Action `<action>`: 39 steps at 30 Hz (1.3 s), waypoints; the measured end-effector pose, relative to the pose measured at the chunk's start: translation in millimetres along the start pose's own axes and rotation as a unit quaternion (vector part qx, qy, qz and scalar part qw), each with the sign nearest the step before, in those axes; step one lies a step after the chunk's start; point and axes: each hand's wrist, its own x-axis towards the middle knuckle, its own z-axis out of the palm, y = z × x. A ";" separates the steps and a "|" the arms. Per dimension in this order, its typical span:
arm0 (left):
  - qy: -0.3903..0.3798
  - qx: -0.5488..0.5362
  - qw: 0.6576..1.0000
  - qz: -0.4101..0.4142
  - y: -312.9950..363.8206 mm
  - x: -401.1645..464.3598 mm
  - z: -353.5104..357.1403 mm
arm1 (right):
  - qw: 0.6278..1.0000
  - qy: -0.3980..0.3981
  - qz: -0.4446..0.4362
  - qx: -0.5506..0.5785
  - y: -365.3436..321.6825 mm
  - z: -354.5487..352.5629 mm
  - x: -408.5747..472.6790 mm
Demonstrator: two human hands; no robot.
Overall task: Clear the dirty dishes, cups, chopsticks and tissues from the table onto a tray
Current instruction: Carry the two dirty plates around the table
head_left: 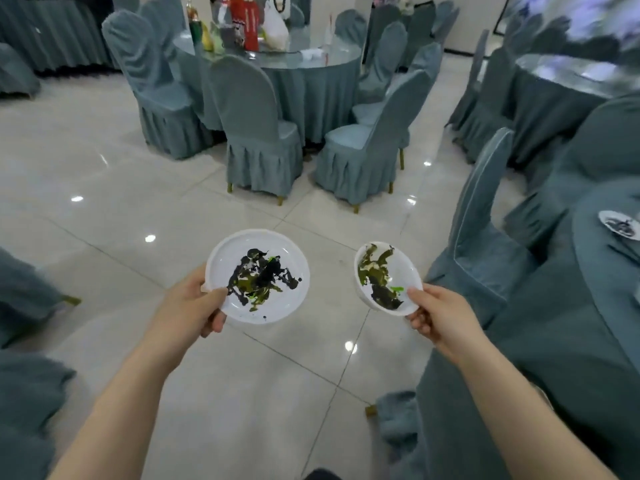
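Observation:
My left hand [192,304] grips the near-left rim of a white plate [287,247] smeared with black and olive stains, held level over the tiled floor. In my right hand [438,311] is a smaller white plate [403,271], also stained, tilted toward the left, my thumb on its near rim. Both plates hang in the air about waist height, apart from each other. At the far right, another dirty plate [620,225] lies on a round table with a blue-grey cloth [588,258]. No tray is in view.
Blue-grey covered chairs stand close on my right [485,216] and lower left [24,296]. Ahead, a round glass-topped table [311,57] holds bottles, bags and a red box, ringed by chairs. Glossy tiled floor [138,188] lies open between.

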 end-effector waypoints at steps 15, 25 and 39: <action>-0.244 0.027 0.962 0.119 103.4 299.6 205.5 | 0.922 0.343 -0.008 0.179 -58.7 -160.0 133.6; -0.373 0.039 0.916 0.144 173.4 423.7 370.3 | 0.826 0.500 -0.004 0.260 -67.0 -236.3 183.0; -0.543 0.093 0.820 0.153 206.0 496.4 572.6 | 0.660 0.675 0.041 0.328 -29.5 -302.1 214.5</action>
